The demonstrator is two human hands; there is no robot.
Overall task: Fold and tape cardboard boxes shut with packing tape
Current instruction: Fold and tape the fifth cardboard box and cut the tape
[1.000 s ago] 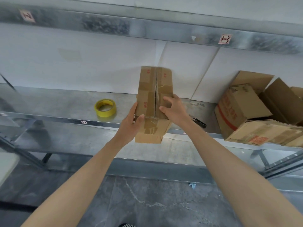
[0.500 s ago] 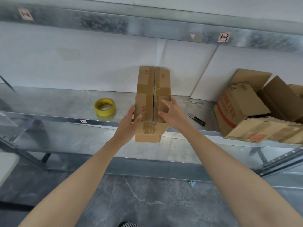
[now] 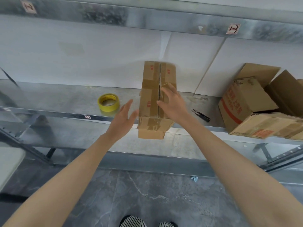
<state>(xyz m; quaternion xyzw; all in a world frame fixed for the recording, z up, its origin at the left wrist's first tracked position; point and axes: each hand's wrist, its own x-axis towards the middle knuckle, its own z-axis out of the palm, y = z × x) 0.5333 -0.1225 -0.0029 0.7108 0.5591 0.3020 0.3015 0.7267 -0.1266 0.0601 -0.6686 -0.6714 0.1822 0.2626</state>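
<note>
Left of centre in the frame, a yellow roll of tape (image 3: 108, 102) lies flat on the metal shelf (image 3: 57, 97), well clear of everything else. Just right of it my left hand (image 3: 123, 119) hovers open, fingers spread and thumb out, close to the left side of the cardboard box (image 3: 156, 99) but gripping nothing; I cannot tell whether the thumb tip touches the cardboard. The box sits in the middle of the frame, long and narrow, its near end hanging over the front edge of the shelf. Its two top flaps are folded down and meet along a centre seam, with old brown tape patches across them. My right hand (image 3: 172, 102) lies on the right flap beside that seam, fingers apart and flat, not clamped on anything. Further right, small black snips (image 3: 201, 114) rest on the shelf. At the right edge of the frame several more boxes (image 3: 246, 102) are piled together, some tilted, some with flaps open.
</note>
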